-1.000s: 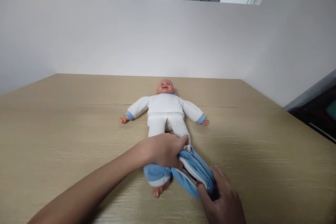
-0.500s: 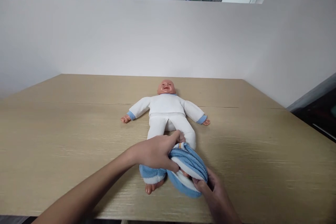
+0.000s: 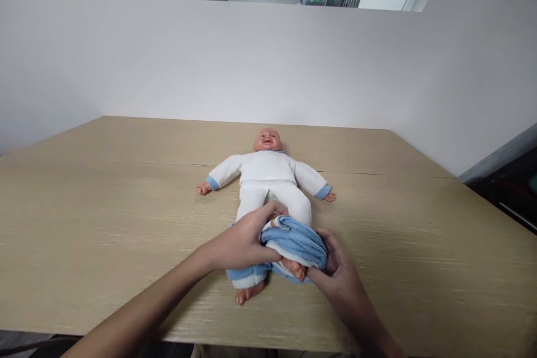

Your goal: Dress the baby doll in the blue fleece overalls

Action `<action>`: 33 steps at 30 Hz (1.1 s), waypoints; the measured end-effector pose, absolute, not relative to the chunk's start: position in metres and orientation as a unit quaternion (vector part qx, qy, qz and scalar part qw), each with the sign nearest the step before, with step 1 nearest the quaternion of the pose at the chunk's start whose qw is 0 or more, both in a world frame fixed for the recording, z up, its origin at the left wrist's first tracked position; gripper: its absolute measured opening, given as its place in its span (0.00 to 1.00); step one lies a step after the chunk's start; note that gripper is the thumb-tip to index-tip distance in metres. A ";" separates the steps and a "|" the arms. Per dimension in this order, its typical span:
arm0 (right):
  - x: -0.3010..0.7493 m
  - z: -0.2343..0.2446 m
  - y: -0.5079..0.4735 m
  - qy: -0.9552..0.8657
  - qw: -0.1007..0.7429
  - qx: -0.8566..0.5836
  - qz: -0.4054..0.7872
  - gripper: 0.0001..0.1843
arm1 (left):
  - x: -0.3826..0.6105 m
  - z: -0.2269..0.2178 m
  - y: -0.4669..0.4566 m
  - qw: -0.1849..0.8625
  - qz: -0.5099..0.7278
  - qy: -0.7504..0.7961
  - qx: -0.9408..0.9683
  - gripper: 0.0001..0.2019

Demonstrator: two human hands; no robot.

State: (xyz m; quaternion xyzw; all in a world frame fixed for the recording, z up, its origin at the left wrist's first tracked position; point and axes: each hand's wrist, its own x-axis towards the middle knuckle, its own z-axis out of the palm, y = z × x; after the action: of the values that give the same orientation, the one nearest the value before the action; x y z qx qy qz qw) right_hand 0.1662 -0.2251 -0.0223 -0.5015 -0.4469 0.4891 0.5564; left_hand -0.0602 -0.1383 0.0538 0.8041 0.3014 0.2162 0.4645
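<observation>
While doll (image 3: pixel 268 179) lies mid-table (image 3: pixel 104 207), both hands (image 3: pixel 241 243) (image 3: pixel 335 277) grip blue trousers (image 3: pixel 293 240).

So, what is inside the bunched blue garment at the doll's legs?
One bare foot pokes out of the blue garment, and another foot shows lower left. Both shins are covered; left hand and right hand hold the fabric.

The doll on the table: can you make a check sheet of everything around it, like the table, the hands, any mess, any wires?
Surface: light wooden table, seam across it.
Things: plastic baby doll in white fleece suit, on its back, arms spread; fluffy blue trousers with white cuffs bunched over its shins, both feet poking out.
Clutter: nothing seen.
Hands: left hand and right hand both grip the trousers, fingers curled in the fabric.
Cables: nothing seen.
Surroundings: white partition walls behind and at the right; ceiling lights above; dark furniture at far right.
</observation>
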 end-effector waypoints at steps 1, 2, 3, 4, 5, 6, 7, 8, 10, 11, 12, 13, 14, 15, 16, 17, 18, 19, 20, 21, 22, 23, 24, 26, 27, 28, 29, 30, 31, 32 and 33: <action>0.170 -0.021 -0.222 -0.463 0.546 -0.498 0.490 0.25 | -0.061 0.053 -0.138 0.454 0.227 0.304 0.806 0.27; 0.173 -0.020 -0.218 -0.480 0.530 -0.496 0.493 0.24 | -0.061 0.053 -0.137 0.444 0.234 0.308 0.808 0.26; 0.177 -0.018 -0.215 -0.497 0.512 -0.496 0.495 0.22 | -0.061 0.053 -0.136 0.436 0.239 0.312 0.810 0.24; 0.180 -0.016 -0.212 -0.512 0.497 -0.497 0.494 0.20 | -0.061 0.052 -0.136 0.429 0.241 0.314 0.812 0.22; 0.183 -0.014 -0.209 -0.525 0.489 -0.498 0.487 0.20 | -0.060 0.052 -0.135 0.425 0.243 0.314 0.814 0.20; 0.185 -0.011 -0.207 -0.536 0.488 -0.499 0.475 0.20 | -0.060 0.051 -0.135 0.421 0.243 0.314 0.816 0.17; 0.188 -0.009 -0.204 -0.545 0.489 -0.498 0.463 0.22 | -0.060 0.050 -0.134 0.417 0.243 0.314 0.817 0.15; 0.190 -0.006 -0.201 -0.557 0.488 -0.494 0.455 0.23 | -0.061 0.049 -0.134 0.414 0.245 0.315 0.818 0.14; 0.195 0.002 -0.196 -0.591 0.465 -0.478 0.454 0.23 | -0.063 0.049 -0.132 0.409 0.248 0.314 0.820 0.15; 0.198 0.007 -0.194 -0.612 0.440 -0.470 0.460 0.22 | -0.065 0.049 -0.132 0.405 0.244 0.312 0.824 0.17; 0.202 0.012 -0.191 -0.633 0.410 -0.462 0.466 0.22 | -0.067 0.050 -0.131 0.400 0.234 0.308 0.831 0.19; 0.206 0.018 -0.189 -0.653 0.379 -0.456 0.472 0.22 | -0.070 0.051 -0.130 0.391 0.218 0.301 0.842 0.20; 0.210 0.024 -0.187 -0.671 0.346 -0.453 0.474 0.22 | -0.073 0.053 -0.130 0.378 0.203 0.293 0.854 0.21; 0.214 0.030 -0.186 -0.690 0.312 -0.453 0.471 0.23 | -0.076 0.055 -0.129 0.362 0.190 0.285 0.867 0.22; 0.218 0.035 -0.184 -0.709 0.282 -0.452 0.463 0.24 | -0.080 0.056 -0.129 0.345 0.181 0.276 0.879 0.23; 0.222 0.039 -0.183 -0.726 0.258 -0.450 0.452 0.24 | -0.084 0.057 -0.128 0.330 0.177 0.270 0.887 0.25; 0.225 0.041 -0.181 -0.737 0.242 -0.448 0.443 0.23 | -0.089 0.058 -0.127 0.318 0.175 0.265 0.893 0.26; 0.228 0.042 -0.179 -0.743 0.231 -0.446 0.441 0.20 | -0.093 0.058 -0.126 0.309 0.174 0.265 0.897 0.27; 0.230 0.042 -0.177 -0.744 0.227 -0.443 0.445 0.18 | -0.097 0.058 -0.124 0.302 0.171 0.271 0.898 0.28; 0.231 0.040 -0.173 -0.740 0.229 -0.438 0.456 0.17 | -0.101 0.058 -0.122 0.295 0.166 0.282 0.898 0.28; 0.231 0.038 -0.168 -0.732 0.238 -0.431 0.472 0.16 | -0.105 0.057 -0.120 0.291 0.161 0.294 0.896 0.27; 0.231 0.035 -0.162 -0.720 0.252 -0.421 0.491 0.15 | -0.108 0.057 -0.116 0.291 0.157 0.304 0.894 0.26; 0.231 0.032 -0.155 -0.705 0.273 -0.409 0.511 0.15 | -0.110 0.056 -0.113 0.297 0.157 0.309 0.890 0.23; 0.228 0.025 -0.137 -0.669 0.322 -0.387 0.547 0.15 | -0.113 0.051 -0.105 0.326 0.174 0.318 0.873 0.17; 0.226 0.021 -0.128 -0.654 0.342 -0.382 0.557 0.14 | -0.114 0.047 -0.101 0.345 0.191 0.328 0.858 0.15; 0.224 0.016 -0.119 -0.643 0.357 -0.380 0.561 0.13 | -0.114 0.042 -0.097 0.363 0.211 0.344 0.840 0.14; 0.222 0.010 -0.111 -0.634 0.368 -0.382 0.563 0.11 | -0.115 0.036 -0.094 0.379 0.231 0.366 0.818 0.14; 0.220 0.003 -0.105 -0.618 0.379 -0.384 0.571 0.11 | -0.115 0.030 -0.091 0.395 0.245 0.387 0.796 0.15; 0.218 -0.004 -0.101 -0.597 0.389 -0.387 0.585 0.11 | -0.117 0.023 -0.089 0.414 0.255 0.400 0.777 0.16; 0.217 -0.012 -0.098 -0.574 0.396 -0.389 0.602 0.11 | -0.119 0.017 -0.087 0.432 0.260 0.404 0.763 0.17; 0.216 -0.019 -0.097 -0.549 0.401 -0.390 0.621 0.12 | -0.122 0.012 -0.086 0.452 0.257 0.399 0.755 0.17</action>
State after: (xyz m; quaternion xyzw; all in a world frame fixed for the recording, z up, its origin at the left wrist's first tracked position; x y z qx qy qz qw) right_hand 0.2156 -0.0968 -0.0190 -0.3903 -0.5487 0.6209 0.4014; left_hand -0.1217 -0.0857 0.0117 0.7551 0.3989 0.2574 0.4521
